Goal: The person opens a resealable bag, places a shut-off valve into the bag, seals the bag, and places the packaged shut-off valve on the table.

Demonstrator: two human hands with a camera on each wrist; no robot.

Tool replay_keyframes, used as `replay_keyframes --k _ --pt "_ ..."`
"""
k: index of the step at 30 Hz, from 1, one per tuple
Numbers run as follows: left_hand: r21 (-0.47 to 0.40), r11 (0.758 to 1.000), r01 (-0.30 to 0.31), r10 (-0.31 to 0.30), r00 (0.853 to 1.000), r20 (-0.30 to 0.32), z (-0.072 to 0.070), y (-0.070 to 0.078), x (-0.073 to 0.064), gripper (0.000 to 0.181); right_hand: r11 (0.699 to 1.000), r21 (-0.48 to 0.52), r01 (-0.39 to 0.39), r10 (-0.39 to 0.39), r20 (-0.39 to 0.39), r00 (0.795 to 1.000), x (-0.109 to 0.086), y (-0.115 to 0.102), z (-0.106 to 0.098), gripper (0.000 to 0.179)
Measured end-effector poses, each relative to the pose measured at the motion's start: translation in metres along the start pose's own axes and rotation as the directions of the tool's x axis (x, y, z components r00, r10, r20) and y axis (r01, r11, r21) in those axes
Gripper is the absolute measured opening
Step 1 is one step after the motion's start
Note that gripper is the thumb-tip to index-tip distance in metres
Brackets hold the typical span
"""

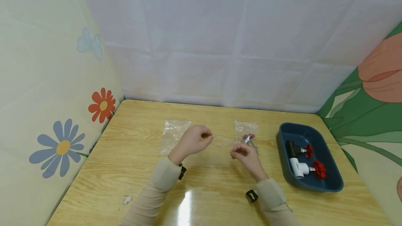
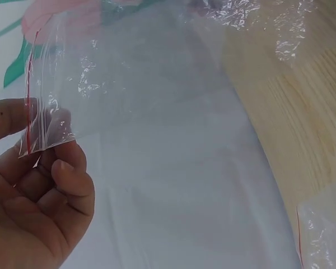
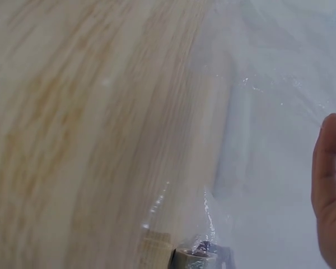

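Between my two hands a clear zip bag (image 1: 221, 142) is held above the table. My left hand (image 1: 193, 140) pinches a corner of its mouth. In the left wrist view the red line and zip strip of the bag (image 2: 117, 78) pass between the fingers. My right hand (image 1: 246, 157) pinches the other end of the mouth in the head view. In the right wrist view only part of the right hand (image 3: 329, 185) shows at the right edge, beside clear film. No contents show in the held bag.
Behind the left hand lies a flat clear bag (image 1: 176, 130). Beyond the right hand, another bag (image 1: 246, 127) contains a red-handled metal valve (image 1: 248, 137). At the right, a dark blue tub (image 1: 284, 166) holds a black fitting (image 1: 292, 148) and a white fitting (image 1: 296, 167), both with red handles.
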State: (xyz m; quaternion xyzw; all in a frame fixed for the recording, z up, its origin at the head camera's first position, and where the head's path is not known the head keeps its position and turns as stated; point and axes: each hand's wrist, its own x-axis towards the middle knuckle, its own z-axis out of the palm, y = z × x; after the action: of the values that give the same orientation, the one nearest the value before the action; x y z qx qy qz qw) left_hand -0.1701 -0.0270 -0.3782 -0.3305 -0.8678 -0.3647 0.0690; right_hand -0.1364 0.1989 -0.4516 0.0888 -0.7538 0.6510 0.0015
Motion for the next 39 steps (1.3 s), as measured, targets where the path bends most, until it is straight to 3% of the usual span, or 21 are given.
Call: replay_keyframes --k 5,10,14,17,20,23,25,31,34,36,39 --pt "0.032 0.999 -0.024 0.024 1.0 -0.009 -0.001 0.002 0.002 0.011 0.999 -0.027 -0.021 0.021 -0.024 0.999 0.0 -0.002 0.001 0.011" --pt "0.055 0.998 -0.041 0.043 0.998 -0.034 0.001 0.002 0.002 0.01 0.987 -0.16 -0.022 0.009 -0.081 0.997 -0.003 -0.017 0.001 0.015" --pt "0.056 0.997 -0.045 0.048 0.998 -0.045 0.002 0.003 0.001 0.01 0.958 -0.274 0.088 -0.123 -0.111 0.986 -0.009 -0.044 0.002 0.025" --pt "0.055 0.997 -0.045 0.048 0.998 -0.048 0.003 0.003 0.001 0.01 0.92 -0.321 0.226 -0.276 -0.12 0.954 -0.011 -0.054 0.001 0.031" --pt "0.054 0.998 -0.043 0.046 0.998 -0.049 0.004 0.003 0.001 0.011 0.849 -0.385 0.361 -0.431 -0.112 0.895 -0.008 -0.052 -0.003 0.035" --pt "0.05 0.998 -0.042 0.044 0.998 -0.051 0.004 0.002 0.002 0.011 0.738 -0.487 0.467 -0.567 -0.072 0.821 -0.005 -0.051 -0.006 0.029" --pt "0.049 0.998 -0.04 0.042 0.998 -0.054 0.004 0.002 0.002 0.011 0.643 -0.551 0.532 -0.646 -0.017 0.763 -0.003 -0.055 -0.004 0.02" --pt "0.056 0.998 -0.037 0.041 0.998 -0.057 0.004 0.003 0.002 0.01 0.428 -0.614 0.663 -0.759 0.154 0.633 -0.002 -0.071 0.009 0.038" --pt "0.059 0.997 -0.043 0.046 0.998 -0.052 0.003 0.004 0.002 0.01 0.363 -0.634 0.683 -0.762 0.22 0.609 -0.002 -0.076 0.015 0.034" --pt "0.062 0.997 -0.044 0.047 0.998 -0.048 0.003 0.005 0.002 0.01 0.338 -0.65 0.681 -0.749 0.252 0.613 -0.002 -0.078 0.018 0.024" --pt "0.066 0.997 -0.04 0.042 0.998 -0.038 0.003 0.006 0.001 0.009 0.325 -0.675 0.662 -0.716 0.282 0.639 -0.001 -0.08 0.022 0.024"
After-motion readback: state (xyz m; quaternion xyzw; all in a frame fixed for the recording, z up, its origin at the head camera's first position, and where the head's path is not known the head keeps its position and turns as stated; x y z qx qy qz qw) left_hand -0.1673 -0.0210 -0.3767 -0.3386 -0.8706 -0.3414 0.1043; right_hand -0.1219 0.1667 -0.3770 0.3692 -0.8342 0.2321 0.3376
